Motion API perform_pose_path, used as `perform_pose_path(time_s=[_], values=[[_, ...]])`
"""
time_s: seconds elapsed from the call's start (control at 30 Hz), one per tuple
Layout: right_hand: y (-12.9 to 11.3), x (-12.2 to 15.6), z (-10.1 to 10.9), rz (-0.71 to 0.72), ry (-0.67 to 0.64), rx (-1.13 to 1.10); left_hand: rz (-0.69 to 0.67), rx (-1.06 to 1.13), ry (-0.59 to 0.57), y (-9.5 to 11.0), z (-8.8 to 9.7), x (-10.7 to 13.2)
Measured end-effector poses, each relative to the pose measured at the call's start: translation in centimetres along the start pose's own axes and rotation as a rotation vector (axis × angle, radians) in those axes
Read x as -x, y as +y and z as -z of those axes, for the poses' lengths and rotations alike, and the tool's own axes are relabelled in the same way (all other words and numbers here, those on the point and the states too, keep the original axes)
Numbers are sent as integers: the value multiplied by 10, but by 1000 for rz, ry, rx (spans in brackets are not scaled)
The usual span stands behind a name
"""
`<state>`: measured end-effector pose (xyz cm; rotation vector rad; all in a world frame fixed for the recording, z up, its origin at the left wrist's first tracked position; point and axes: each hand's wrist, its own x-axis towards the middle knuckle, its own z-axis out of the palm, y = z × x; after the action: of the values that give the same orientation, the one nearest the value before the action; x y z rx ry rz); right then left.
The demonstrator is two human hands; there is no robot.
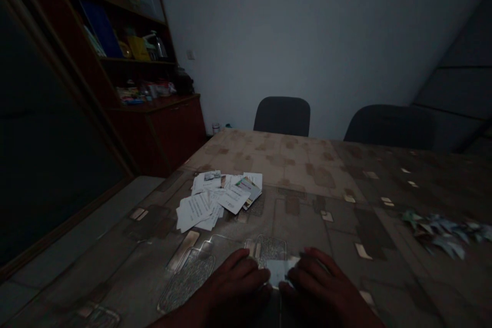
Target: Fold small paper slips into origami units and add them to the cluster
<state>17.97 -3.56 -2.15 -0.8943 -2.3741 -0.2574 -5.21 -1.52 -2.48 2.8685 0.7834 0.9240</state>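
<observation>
Near the front of the table, my left hand (239,281) and my right hand (319,278) grip a small pale piece of paper (277,268) from its two sides. The fingers of both hands are closed at its edges, and the fingertips cover part of it. Farther off to the left lies a loose, overlapping pile of white printed cards (196,209), one of them with a coloured picture. At the right, apart from my hands, a heap of crumpled or folded paper pieces (442,230) rests on the table.
A patterned cloth covers the table (292,210). Two dark chairs (282,115) stand at its far side against a pale wall. On the left is a reddish-brown cabinet (172,133) with shelves of household items. The room is dim.
</observation>
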Motion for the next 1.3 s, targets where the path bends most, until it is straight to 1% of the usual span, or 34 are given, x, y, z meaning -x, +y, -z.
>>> perform_pose_path(time_s=[0.1,0.13,0.17,0.2,0.27,0.3,0.33,0.37,0.4,0.43,0.47,0.5,0.57,0.67,0.7,0.77,0.8,0.87,0.93,1.0,1.1,1.13,1.17,1.2,1.23,1.27,1.3], values=[[5,3,6,34,6,21,44,82,-18,0,1,1],[7,5,10,35,-23,35,50,97,-24,0,2,1],[10,7,14,71,-14,51,49,106,-27,-1,2,1],[12,10,18,72,-58,63,54,106,-30,-1,3,2],[16,14,25,104,-51,79,65,88,-38,-1,3,2],[18,16,27,101,52,80,70,72,-44,-1,3,2],[20,17,29,80,124,85,67,51,-50,-1,2,2],[21,17,31,106,88,85,54,27,-57,-1,1,1],[22,16,33,133,-7,78,30,0,-64,-1,-1,0],[23,16,35,149,-28,75,-6,-29,-71,0,-3,-2],[24,15,36,163,-37,74,-45,-59,-70,1,-7,-4],[24,15,37,161,-30,77,-91,-90,-84,2,-11,-7],[24,17,36,155,-8,80,-157,-127,-76,4,-20,-11],[23,24,26,130,7,58,-174,-128,-71,5,-28,-15],[23,27,21,91,10,45,-158,-111,-61,5,-28,-14],[21,34,9,21,117,15,-84,-54,-38,3,-24,-11],[20,37,4,4,144,2,-29,-23,-31,2,-21,-9],[20,42,-5,-13,139,-9,55,22,-20,1,-15,-3],[20,44,-8,-20,113,-20,79,27,-11,0,-11,2],[21,41,-5,-30,112,-39,65,18,16,-2,-9,6],[23,31,9,-38,114,-101,14,-21,49,-4,-7,8],[23,26,15,-13,34,-139,-16,-35,56,-6,-6,7],[23,21,21,-65,-45,-155,-49,-39,57,-7,-5,5],[22,17,26,-131,-82,-156,-74,-30,57,-8,-3,2],[21,13,29,-183,-77,-142,-83,2,37,-8,-1,-2],[20,10,30,-208,-71,-124,-64,56,25,-9,2,-7],[18,8,29,-212,-55,-107,-3,100,2,-8,4,-12]])
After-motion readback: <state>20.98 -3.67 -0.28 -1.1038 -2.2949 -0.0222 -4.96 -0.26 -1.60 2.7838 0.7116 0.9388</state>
